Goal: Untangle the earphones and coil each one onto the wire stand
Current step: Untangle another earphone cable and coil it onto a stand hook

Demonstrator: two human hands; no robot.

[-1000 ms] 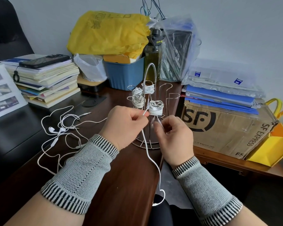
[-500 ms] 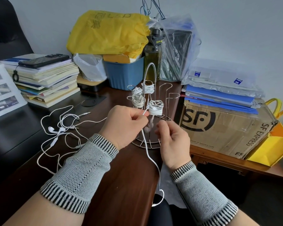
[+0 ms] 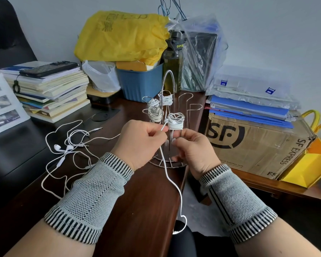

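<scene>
Upper left, a book stack (image 3: 50, 89); below it loose tangled earphones (image 3: 69, 147) on the counter (image 3: 137, 201). Centre, left hand (image 3: 139, 141) pinches a cable (image 3: 171, 182); right hand (image 3: 193, 151) curls beneath the wire stand (image 3: 167, 115)'s coil. Right, a cardboard box (image 3: 256, 145).

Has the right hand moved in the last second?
Yes. The right hand has crept left, toward the wire stand and away from the cardboard box.

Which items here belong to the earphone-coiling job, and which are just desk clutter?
Job: wire stand, four coils on it, nearest; cable pinched by left hand; right hand; tangled earphones.

Clutter: books, phone, blue bin, bottle, SF box, yellow bag.
</scene>
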